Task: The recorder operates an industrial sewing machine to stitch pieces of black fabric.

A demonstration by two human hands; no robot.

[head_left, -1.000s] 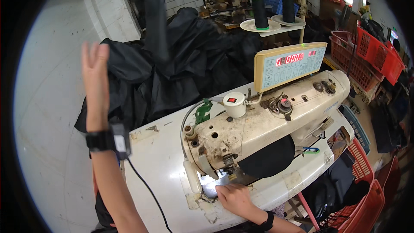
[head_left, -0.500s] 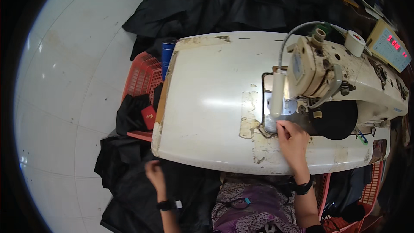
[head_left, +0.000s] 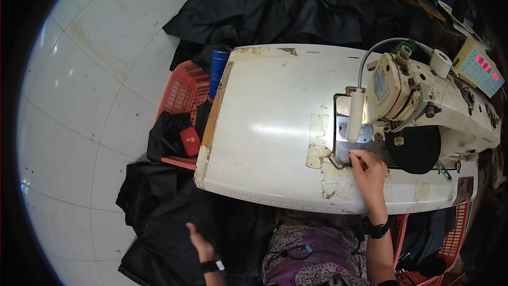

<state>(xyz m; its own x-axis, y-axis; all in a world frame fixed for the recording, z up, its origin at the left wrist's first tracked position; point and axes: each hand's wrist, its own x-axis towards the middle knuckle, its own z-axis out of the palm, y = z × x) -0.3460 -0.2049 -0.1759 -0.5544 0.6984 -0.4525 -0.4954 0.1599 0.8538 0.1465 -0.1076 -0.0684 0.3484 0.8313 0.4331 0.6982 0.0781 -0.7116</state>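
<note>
My right hand (head_left: 369,172) rests at the front edge of the sewing machine's metal plate (head_left: 346,151). Its thumb and fingertips are pinched together; whatever they hold is too small to make out. Just beyond the fingertips, a white cylindrical lamp (head_left: 356,116) on a bendy metal arm hangs over the needle area, hiding part of it. A black rounded piece (head_left: 415,149) lies beneath the arm of the sewing machine (head_left: 405,87). Down at the left, my left hand (head_left: 201,243) hovers over black cloth (head_left: 159,217), fingers stretched out and holding nothing visible.
Left of the white table (head_left: 264,127) stands a red basket (head_left: 177,92) with black cloth, a red item (head_left: 190,141) and a blue tube (head_left: 218,71). Another red basket (head_left: 455,233) is below right. Black fabric (head_left: 286,10) is heaped behind; a control box (head_left: 479,69) glows red.
My left hand has dropped lower over the black cloth, its fingers now stretched out. My right hand keeps its pinch by the plate. The whole view has shifted slightly.
</note>
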